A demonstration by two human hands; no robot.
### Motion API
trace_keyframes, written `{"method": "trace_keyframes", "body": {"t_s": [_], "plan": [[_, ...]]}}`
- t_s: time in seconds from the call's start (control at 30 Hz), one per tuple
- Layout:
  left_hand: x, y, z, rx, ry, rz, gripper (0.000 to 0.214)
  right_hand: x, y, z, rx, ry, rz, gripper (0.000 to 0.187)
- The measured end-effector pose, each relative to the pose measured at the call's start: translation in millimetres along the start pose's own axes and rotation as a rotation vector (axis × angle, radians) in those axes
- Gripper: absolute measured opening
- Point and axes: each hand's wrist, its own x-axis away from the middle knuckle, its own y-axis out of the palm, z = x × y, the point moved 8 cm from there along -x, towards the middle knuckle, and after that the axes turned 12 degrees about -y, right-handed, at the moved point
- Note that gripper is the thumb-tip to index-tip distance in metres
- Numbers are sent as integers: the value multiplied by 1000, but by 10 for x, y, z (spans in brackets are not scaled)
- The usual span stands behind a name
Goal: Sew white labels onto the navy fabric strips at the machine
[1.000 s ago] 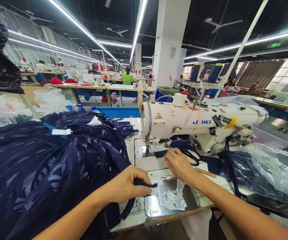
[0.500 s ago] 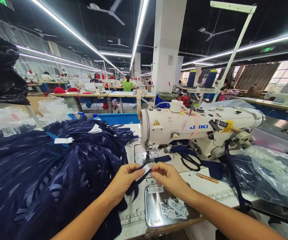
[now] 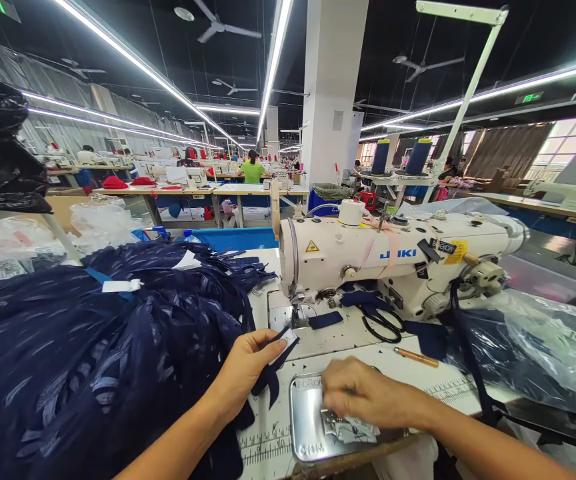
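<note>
My left hand (image 3: pixel 254 357) is closed, thumb and fingers pinching a navy fabric strip (image 3: pixel 268 381) with a small white label (image 3: pixel 287 339) lying on it. The strip's loose end hangs below the fingers, just in front of the sewing machine's presser foot (image 3: pixel 296 315). Over a shiny metal tray (image 3: pixel 308 427), my right hand (image 3: pixel 355 392) is curled and slightly blurred; its fingertips are hidden, so what they hold does not show. White printed labels (image 3: pixel 351 430) lie loose in the tray beneath it, and another label (image 3: pixel 309 382) sits at its far edge.
A white sewing machine (image 3: pixel 398 247) stands ahead. Black-handled scissors (image 3: pixel 383 325), a navy scrap (image 3: pixel 326 320) and an orange-brown stick-like tool (image 3: pixel 417 357) lie on its table. Navy garments (image 3: pixel 118 360) are heaped at the left; clear plastic bags (image 3: pixel 543 353) lie right. A person in green (image 3: pixel 253 172) sits farther back.
My right hand has left the label and strip and moved down and right, over the tray. My left hand keeps its pinch on the strip, almost in the same place.
</note>
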Motion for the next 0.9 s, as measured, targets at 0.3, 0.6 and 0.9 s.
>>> {"method": "trace_keyframes", "body": {"t_s": [0.3, 0.6, 0.9], "plan": [[-74, 499, 386, -1215, 980, 293, 22, -75, -427, 691, 576, 183, 167, 18], [-247, 700, -93, -1838, 1284, 135, 16, -200, -191, 823, 739, 152, 70, 13], [-244, 696, -121, -1834, 1309, 168, 16, -244, -169, 779, 857, 87, 29, 16]]}}
